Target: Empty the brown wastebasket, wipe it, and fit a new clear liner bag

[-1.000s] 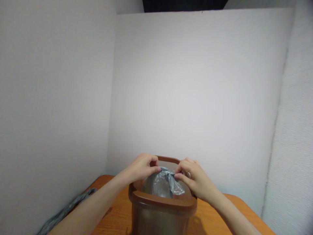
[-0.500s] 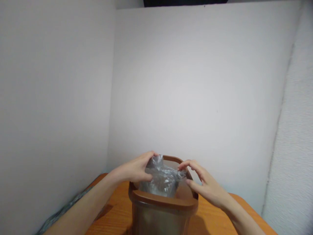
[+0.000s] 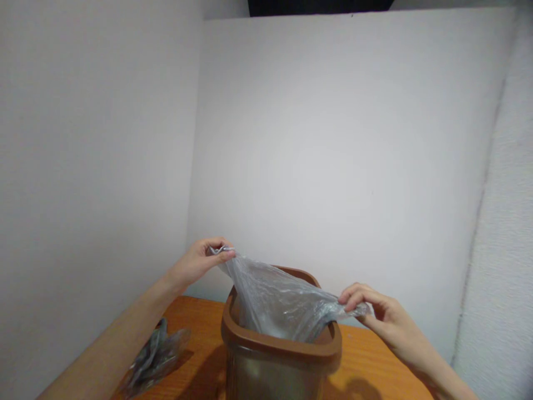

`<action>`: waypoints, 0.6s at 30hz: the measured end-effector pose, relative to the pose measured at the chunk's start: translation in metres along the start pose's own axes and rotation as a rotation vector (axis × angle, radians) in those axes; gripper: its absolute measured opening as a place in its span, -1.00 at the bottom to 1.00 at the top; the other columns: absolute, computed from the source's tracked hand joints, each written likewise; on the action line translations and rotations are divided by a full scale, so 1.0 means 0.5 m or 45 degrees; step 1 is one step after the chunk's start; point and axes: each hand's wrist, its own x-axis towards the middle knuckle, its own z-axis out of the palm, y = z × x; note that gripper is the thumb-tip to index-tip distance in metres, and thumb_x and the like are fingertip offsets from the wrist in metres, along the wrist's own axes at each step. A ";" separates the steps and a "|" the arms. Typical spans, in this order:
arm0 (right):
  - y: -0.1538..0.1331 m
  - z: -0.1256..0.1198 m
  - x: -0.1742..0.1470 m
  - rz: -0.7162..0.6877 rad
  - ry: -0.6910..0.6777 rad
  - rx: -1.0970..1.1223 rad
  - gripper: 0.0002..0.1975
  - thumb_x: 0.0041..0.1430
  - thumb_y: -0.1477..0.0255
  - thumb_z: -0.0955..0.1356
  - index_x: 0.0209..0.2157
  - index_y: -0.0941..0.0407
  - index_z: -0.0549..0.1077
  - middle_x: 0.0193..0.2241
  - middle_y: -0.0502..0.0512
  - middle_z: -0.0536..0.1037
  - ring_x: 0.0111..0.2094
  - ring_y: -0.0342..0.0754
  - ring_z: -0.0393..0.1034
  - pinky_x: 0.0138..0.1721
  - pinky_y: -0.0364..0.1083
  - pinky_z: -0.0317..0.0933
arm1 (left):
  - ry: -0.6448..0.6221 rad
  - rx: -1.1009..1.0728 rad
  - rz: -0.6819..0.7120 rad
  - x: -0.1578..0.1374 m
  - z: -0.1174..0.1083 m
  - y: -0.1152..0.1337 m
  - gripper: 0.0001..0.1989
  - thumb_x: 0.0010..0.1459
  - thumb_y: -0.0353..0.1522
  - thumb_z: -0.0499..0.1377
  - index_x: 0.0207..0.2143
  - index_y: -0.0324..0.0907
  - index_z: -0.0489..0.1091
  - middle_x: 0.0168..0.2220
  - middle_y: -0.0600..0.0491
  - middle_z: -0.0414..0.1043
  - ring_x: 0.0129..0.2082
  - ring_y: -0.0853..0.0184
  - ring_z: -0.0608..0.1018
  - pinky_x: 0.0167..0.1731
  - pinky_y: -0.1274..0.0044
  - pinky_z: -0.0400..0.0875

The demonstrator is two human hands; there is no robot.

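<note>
A thin, see-through grey plastic bag (image 3: 283,300) is stretched across the mouth of a brown bin (image 3: 283,344), its lower part hanging down inside. My left hand (image 3: 202,258) pinches one edge of the bag above and to the left of the rim. Beyond the rim's right side, my right hand (image 3: 372,308) grips the opposite edge between thumb and fingers. The bin stands upright; its front wall is translucent below the brown rim. How far down the bag reaches is hidden by the rim.
The bin stands on an orange-brown wooden table (image 3: 204,355). Left of it, partly behind my left forearm, lies a crumpled heap of grey plastic (image 3: 156,355). Pale walls (image 3: 291,139) rise behind the table and on both sides.
My hands have moved apart, the left one up and left, the right one further right. The bunched bag between them is now pulled wide across the bin, and both hands have closed on its edges.
</note>
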 end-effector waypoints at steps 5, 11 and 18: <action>-0.030 -0.031 -0.029 0.099 0.239 -0.115 -0.77 0.26 0.16 0.30 -0.16 -0.03 0.46 -0.08 0.11 0.51 0.04 0.13 0.33 0.05 0.06 0.13 | -0.096 -0.056 0.063 -0.033 -0.038 0.019 -0.76 0.15 -0.18 0.23 -0.38 -0.18 0.47 -0.25 0.04 0.50 -0.19 0.26 0.49 -0.16 0.50 0.36; -0.060 0.025 0.017 0.037 0.195 -0.574 -0.65 0.16 0.16 0.40 -0.04 -0.05 0.48 -0.12 0.13 0.54 -0.02 0.18 0.34 0.05 0.18 0.13 | -0.172 0.047 0.113 -0.053 -0.038 0.048 -0.79 0.21 -0.20 0.20 -0.33 -0.16 0.47 -0.35 0.10 0.47 -0.28 0.32 0.48 -0.23 0.56 0.34; -0.039 0.036 0.007 -0.013 0.126 -0.425 -0.85 0.23 0.38 0.30 -0.43 0.00 0.45 -0.35 0.05 0.48 -0.21 0.06 0.36 -0.13 0.06 0.23 | -0.231 0.090 0.217 -0.108 -0.059 0.056 -0.82 0.30 -0.26 0.11 -0.31 -0.09 0.46 -0.30 0.09 0.45 -0.24 0.30 0.48 -0.17 0.55 0.34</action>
